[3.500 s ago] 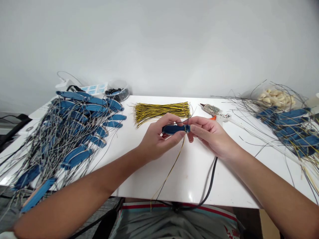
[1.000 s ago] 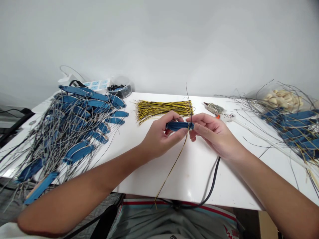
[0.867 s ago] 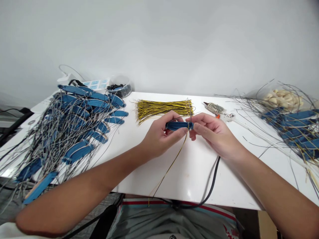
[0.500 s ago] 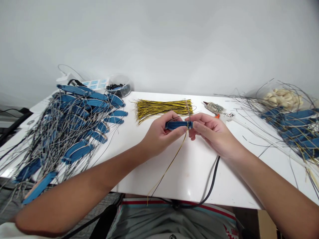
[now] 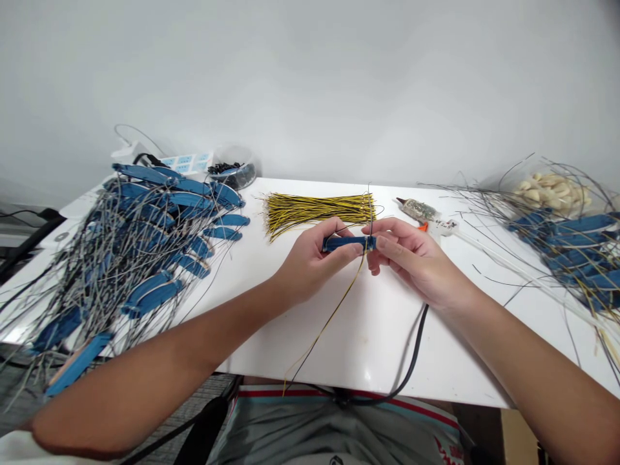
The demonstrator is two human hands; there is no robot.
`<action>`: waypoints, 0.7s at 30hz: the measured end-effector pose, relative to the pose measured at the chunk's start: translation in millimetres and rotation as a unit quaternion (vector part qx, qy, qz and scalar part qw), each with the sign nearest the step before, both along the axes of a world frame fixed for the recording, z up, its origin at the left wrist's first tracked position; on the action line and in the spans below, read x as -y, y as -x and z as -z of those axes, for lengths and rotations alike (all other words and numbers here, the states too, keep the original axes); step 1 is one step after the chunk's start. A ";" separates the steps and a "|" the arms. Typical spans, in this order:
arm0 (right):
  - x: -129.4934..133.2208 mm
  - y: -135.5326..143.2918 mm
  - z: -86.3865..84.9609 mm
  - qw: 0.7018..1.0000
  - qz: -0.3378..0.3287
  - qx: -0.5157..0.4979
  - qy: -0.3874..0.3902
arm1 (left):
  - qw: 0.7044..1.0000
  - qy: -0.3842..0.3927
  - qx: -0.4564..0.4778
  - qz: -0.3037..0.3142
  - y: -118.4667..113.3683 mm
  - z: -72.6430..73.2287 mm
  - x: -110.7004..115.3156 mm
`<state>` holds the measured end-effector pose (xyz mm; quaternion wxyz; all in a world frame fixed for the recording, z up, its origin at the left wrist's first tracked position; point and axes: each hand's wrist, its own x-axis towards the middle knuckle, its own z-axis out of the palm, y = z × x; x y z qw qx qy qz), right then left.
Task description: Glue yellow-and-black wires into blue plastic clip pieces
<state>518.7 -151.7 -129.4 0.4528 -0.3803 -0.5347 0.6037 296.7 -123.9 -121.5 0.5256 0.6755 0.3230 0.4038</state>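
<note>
My left hand [image 5: 314, 258] grips a narrow blue piece [image 5: 343, 243] between thumb and fingers, in front of my body above the white table. At the right end of that piece, the thumb and fingers of my right hand [image 5: 411, 255] are closed around its tip, where thin dark wires stick up. A yellow and black wire pair [image 5: 334, 316] hangs from the piece toward the table's front edge. Just behind my hands lies a bundle of yellow and black wires [image 5: 314, 213].
Wired blue pieces [image 5: 155, 294] are heaped at left, with more [image 5: 581, 248] at right. A glue gun [image 5: 419, 210], a power strip [image 5: 186, 163], a tub of black parts [image 5: 232, 173] and a bag of cream pieces [image 5: 552, 194] stand behind. A black cable [image 5: 414, 352] crosses the front edge.
The blue piece has turned slightly in my fingers, and the thin wires at its right end have shifted. Both hands hold nearly the same position.
</note>
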 end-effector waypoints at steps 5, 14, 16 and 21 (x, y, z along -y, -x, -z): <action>-0.1 -1.0 1.2 1.000 -0.008 -0.003 -0.005 | 1.000 0.004 0.002 0.002 0.1 -0.2 0.2; -0.1 -1.5 0.3 1.000 -0.010 0.000 -0.001 | 1.000 0.014 0.004 0.008 0.2 0.0 1.2; -0.3 -1.7 0.7 1.000 -0.012 0.002 0.000 | 1.000 0.017 0.002 0.009 0.4 0.8 0.7; -0.5 -1.0 0.3 1.000 -0.011 0.006 -0.006 | 1.000 0.005 0.000 0.007 0.6 2.1 -0.2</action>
